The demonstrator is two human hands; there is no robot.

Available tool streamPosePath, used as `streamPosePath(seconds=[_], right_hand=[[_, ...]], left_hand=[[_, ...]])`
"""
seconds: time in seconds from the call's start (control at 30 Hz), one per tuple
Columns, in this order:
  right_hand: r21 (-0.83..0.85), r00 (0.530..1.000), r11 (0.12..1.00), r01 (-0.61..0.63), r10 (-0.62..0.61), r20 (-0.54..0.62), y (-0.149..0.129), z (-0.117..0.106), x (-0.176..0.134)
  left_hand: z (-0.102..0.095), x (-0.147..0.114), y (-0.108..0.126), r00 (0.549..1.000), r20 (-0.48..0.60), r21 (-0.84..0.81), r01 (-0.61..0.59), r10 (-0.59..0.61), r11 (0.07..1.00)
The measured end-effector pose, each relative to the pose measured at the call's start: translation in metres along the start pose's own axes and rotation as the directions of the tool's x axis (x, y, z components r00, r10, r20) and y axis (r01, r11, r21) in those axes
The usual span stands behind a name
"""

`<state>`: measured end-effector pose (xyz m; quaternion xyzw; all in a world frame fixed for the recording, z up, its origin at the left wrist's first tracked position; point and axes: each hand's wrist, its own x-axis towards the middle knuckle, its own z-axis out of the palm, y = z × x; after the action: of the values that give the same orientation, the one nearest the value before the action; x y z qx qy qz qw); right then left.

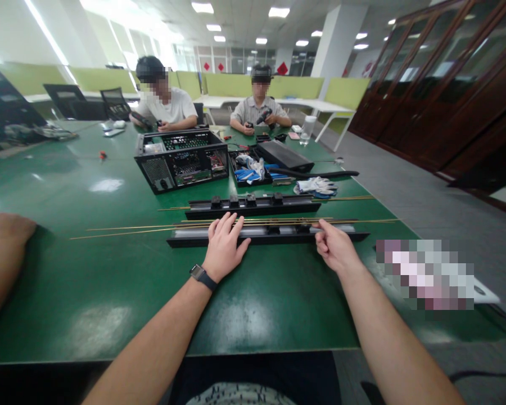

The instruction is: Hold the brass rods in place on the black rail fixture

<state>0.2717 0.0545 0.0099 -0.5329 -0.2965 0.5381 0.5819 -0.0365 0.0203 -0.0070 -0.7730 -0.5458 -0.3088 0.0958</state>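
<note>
Item 1. Left grip (pixel 225 247): spread wide, palm down, fingertips over the rods.
Item 2. Right grip (pixel 334 247): fingers curled, thumb and forefinger close at the rods; whether it pinched one could not be told.
Item 3. Gold-coloured rods (pixel 274 221), several, long and thin. Location: under the left grip's fingertips, lying along the nearer black housing (pixel 278 238) and running out past both grips. Condition: straight, loosely gathered, ends spread apart to the left of the left grip. Handling, as judged: light, springy along their length, smooth enough to roll or slip, liable to bend if lifted by one end. Suggested hold: gathered together, at two spots well apart, about where the grips stood.
Item 4. Nearer black housing, with pale strip (pixel 257 231): beneath the left grip, on the desk (pixel 278 304). Judged stiff and heavier than the rods; best taken near its ends, outside the grips, sparing the strip.
Item 5. Farther black housing (pixel 253 211), bearing dark blocks: just beyond the left grip.
</note>
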Motion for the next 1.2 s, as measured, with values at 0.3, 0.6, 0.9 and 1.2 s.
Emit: streamPosePath(seconds=[0.3,0.6,0.9,1.2], right_hand=[[0.008,0.999,0.999,0.040,-0.040,0.017,0.0025,-0.0025,0.0021],[-0.009,0.999,1.000,0.019,-0.018,0.031,0.0020,-0.0025,0.0017],[0.021,0.999,0.999,0.040,-0.040,-0.017,0.0008,-0.0037,0.0027],[-0.032,0.998,0.999,0.031,-0.029,0.064,0.0018,-0.0009,-0.0002]], left_hand=[[0.0006,-0.0002,-0.0002,1.000,0.001,0.000,0.002,-0.002,1.000],[-0.0011,0.0000,0.0003,1.000,0.010,0.005,0.000,0.000,1.000],[-0.0010,0.0000,0.0003,1.000,0.014,0.002,0.004,-0.004,1.000],[-0.0016,-0.0001,0.0007,1.000,0.016,-0.009,0.006,-0.006,1.000]])
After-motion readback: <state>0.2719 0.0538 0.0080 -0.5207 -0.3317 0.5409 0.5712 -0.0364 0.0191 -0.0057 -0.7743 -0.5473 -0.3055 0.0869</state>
